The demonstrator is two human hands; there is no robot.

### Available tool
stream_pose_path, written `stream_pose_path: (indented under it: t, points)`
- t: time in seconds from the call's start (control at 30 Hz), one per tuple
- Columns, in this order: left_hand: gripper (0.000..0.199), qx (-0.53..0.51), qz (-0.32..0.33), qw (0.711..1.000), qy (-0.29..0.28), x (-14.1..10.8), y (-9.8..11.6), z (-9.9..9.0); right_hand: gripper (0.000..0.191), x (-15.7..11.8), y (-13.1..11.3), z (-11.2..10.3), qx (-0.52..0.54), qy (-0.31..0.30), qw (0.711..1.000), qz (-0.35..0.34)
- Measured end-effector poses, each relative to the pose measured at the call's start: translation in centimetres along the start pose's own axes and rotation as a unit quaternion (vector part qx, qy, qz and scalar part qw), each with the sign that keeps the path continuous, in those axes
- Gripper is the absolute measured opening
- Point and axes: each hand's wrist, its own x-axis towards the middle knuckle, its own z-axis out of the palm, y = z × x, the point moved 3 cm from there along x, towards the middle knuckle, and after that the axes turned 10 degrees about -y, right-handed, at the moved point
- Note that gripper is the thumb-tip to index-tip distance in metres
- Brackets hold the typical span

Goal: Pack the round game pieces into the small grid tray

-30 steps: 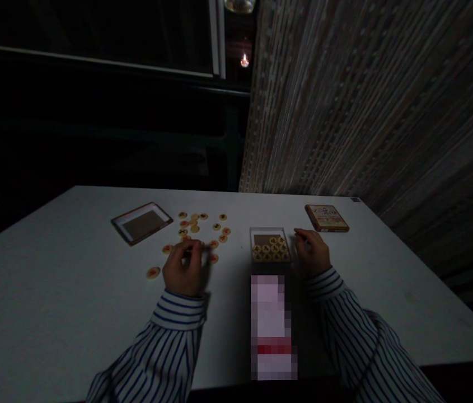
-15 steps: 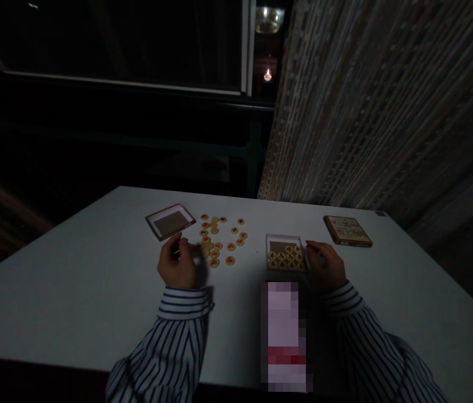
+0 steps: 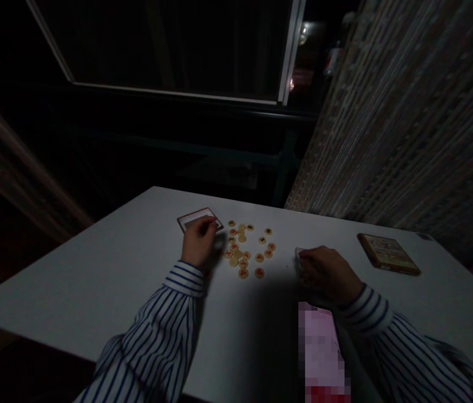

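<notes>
Round Chinese chess pieces (image 3: 243,263) with red or black characters lie loosely scattered on the white table. My left hand (image 3: 198,242) is to the left of them, its fingers pinched together above a shallow open tray (image 3: 185,219) and covering part of it. What is in that pinch, if anything, is too small and dark to make out. Over a small pale box (image 3: 299,253) hovers my right hand (image 3: 332,272), fingers closed and pointing down into it. That hand hides most of the box and whatever its fingertips hold.
A flat box with a printed lid (image 3: 388,253) lies to the right on the table (image 3: 144,263). At the front, near my right forearm, is a blurred-out pinkish rectangular object (image 3: 322,341). Beyond the table hang string curtains (image 3: 345,157) beside a dark window.
The view has swung, so everything sits further right. My left hand has moved forward over the tray's edge. My right hand has gone from the box's right side to above it.
</notes>
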Motion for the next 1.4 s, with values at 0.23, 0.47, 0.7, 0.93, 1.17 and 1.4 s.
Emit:
stream_pose_path:
  t: [0.23,0.47,0.7,0.93,1.17,1.4]
  points:
    - [0.03,0.091,0.002,0.993,-0.072,0.2,-3.0,1.3,0.017,9.5,-3.9,2.8,-0.01,-0.131,0.99,-0.042]
    - [0.026,0.132,0.024,0.989,-0.066,0.2,-3.3,0.3,0.024,14.6,-5.3,6.9,-0.063,-0.234,0.97,-0.023]
    - [0.025,0.153,0.05,0.985,-0.067,0.3,-3.3,0.2,0.026,15.2,-6.1,8.1,-0.099,-0.247,0.964,-0.02]
    - [0.025,0.163,0.058,0.983,-0.06,0.2,-3.0,0.1,0.02,15.0,-6.2,8.8,-0.113,-0.255,0.96,-0.016]
    - [0.026,0.126,0.027,0.988,-0.084,0.5,-2.5,0.6,0.017,14.6,-5.4,8.6,-0.018,-0.2,0.98,-0.002]
    - [0.024,0.122,0.076,0.974,-0.174,3.0,0.4,2.0,0.016,14.8,-3.4,7.1,0.418,-0.162,0.887,0.108]
